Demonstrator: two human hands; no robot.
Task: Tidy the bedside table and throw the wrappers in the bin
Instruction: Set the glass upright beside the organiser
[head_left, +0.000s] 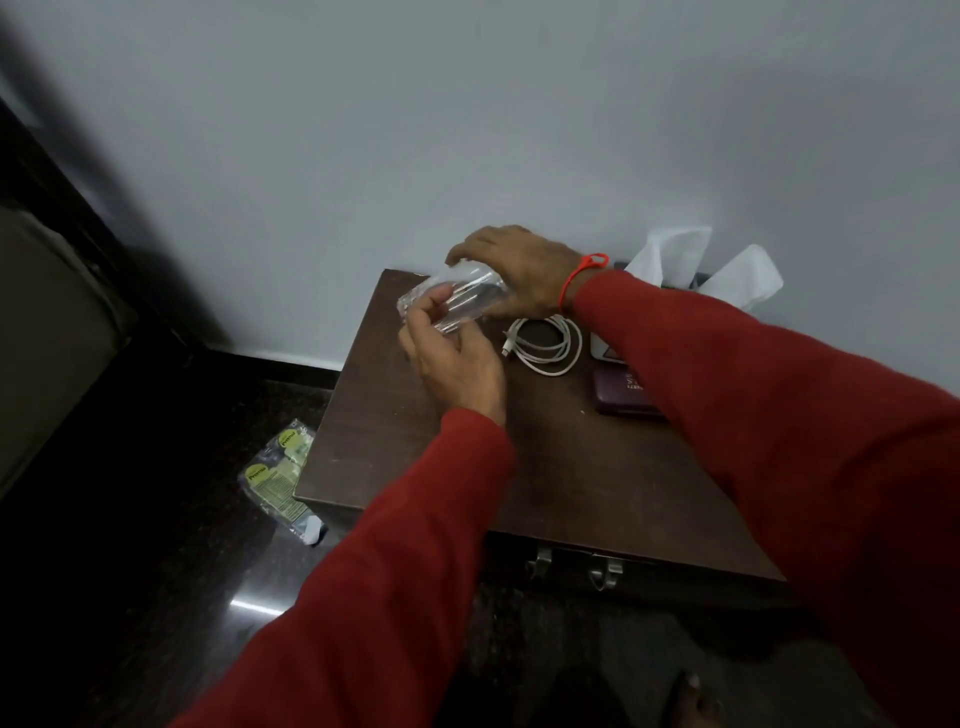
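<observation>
A clear, crinkly plastic wrapper (457, 301) is held over the far left corner of the dark wooden bedside table (545, 467). My right hand (519, 270) grips it from above and my left hand (452, 358) pinches its near end. On the floor left of the table lies a yellow-green printed wrapper (280, 478). A coiled white cable (545, 345) rests on the tabletop just right of my hands.
A purple case (623, 395) and a white box edge (602, 348) sit under my right sleeve. White tissues (701, 265) stick up at the back right against the pale wall. Dark furniture stands at the far left. The floor is dark and glossy.
</observation>
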